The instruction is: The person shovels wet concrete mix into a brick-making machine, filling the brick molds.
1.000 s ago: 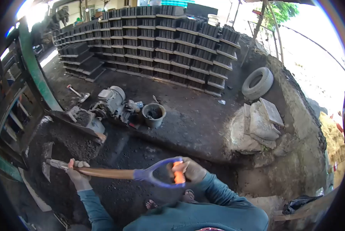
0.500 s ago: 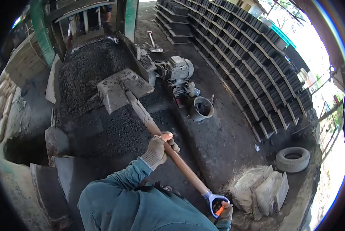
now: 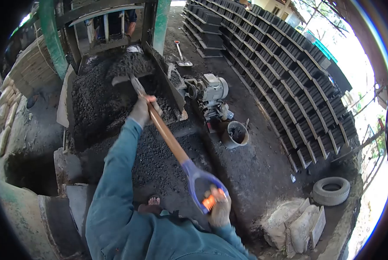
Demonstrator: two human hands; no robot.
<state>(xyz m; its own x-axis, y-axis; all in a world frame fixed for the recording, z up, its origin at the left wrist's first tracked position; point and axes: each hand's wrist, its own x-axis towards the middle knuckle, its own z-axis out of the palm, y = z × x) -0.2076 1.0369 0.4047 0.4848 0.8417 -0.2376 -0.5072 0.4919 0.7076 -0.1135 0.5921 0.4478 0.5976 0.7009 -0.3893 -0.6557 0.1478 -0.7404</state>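
A shovel (image 3: 170,141) with a wooden shaft and a purple D-handle slants across the view. Gloved, my left hand (image 3: 143,112) is wrapped round the shaft just behind the blade. My right hand (image 3: 219,206), gloved too, grips the orange crossbar inside the D-handle. The blade is over the dark gravelly mix (image 3: 92,97) in the wide trough, and a heap of mix on or just past it (image 3: 131,67) hides most of the metal.
An electric motor (image 3: 213,86) stands right of the trough, with a bucket (image 3: 236,134) nearby. Racks of dark blocks (image 3: 285,65) fill the right. A second shovel (image 3: 183,58) lies behind. A tire (image 3: 331,190) and stacked sacks (image 3: 295,225) are lower right. Another person's arm (image 3: 131,28) shows beyond the trough.
Both hands have pushed the shovel forward and up-left, further into the trough. Its blade showed bare before; now dark mix is at it. My left arm is stretched out more.
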